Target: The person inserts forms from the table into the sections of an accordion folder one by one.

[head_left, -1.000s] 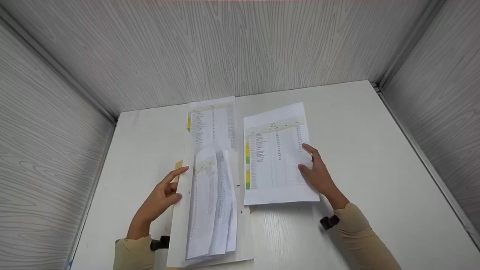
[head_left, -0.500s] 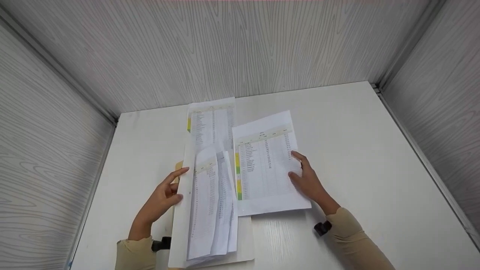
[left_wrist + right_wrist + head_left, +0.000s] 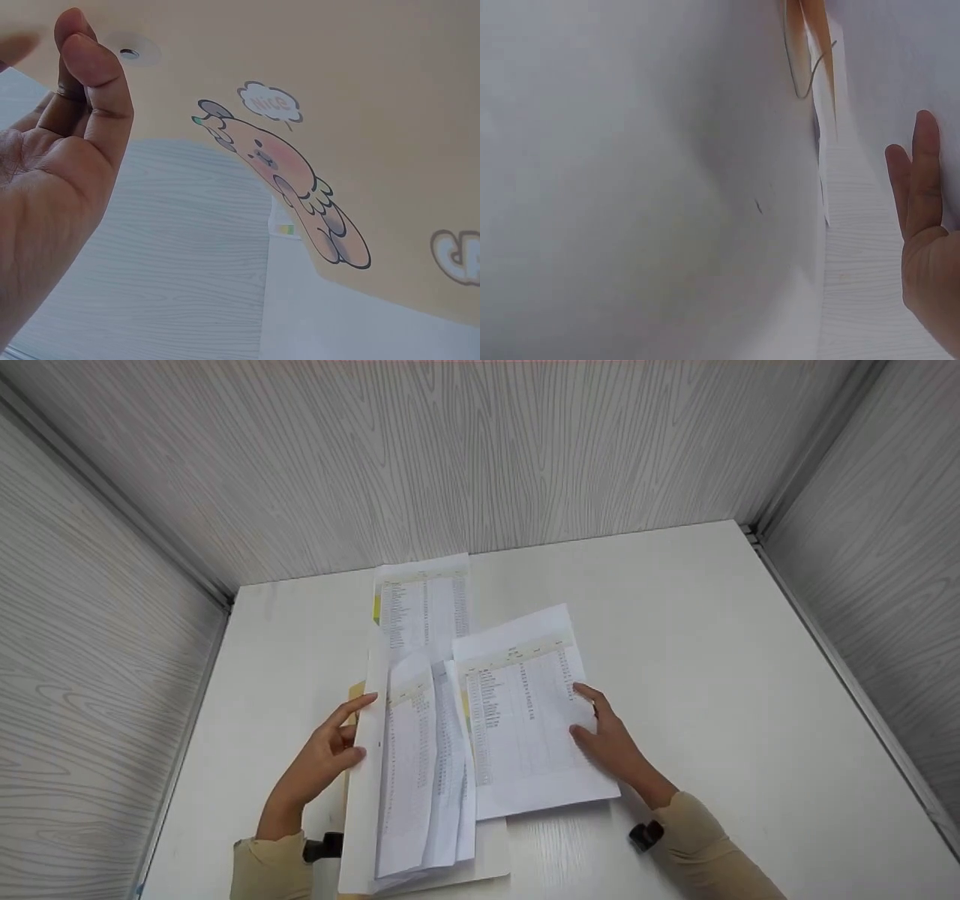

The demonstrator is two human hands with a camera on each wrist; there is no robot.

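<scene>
Pale wood-grain panels (image 3: 450, 450) enclose our smooth white tabletop (image 3: 712, 660). Our right hand (image 3: 615, 742) pinches the right edge of a white paper sheet printed with a table (image 3: 529, 720), thumb in front and fingers behind, so the sheet reaches leftward from the grip, tilted. Our left hand (image 3: 319, 757) grips the left edge of a tan card folder cover with a white inner side (image 3: 364, 810); outside it, near those fingers, we see a cartoon bear (image 3: 285, 172) and a round metal snap (image 3: 130, 54).

Between our hands, curling printed white pages (image 3: 409, 780) stand in the way, hiding part of the sheet's yellow strip. Beyond both grips, another printed white sheet (image 3: 420, 607) extends toward the back panel. Left of the right hand, its wrist view shows a thin bent dark strip (image 3: 815, 71). Nearer us, beige sleeves (image 3: 712, 847) and black wrist bands (image 3: 646, 836) follow each hand.
</scene>
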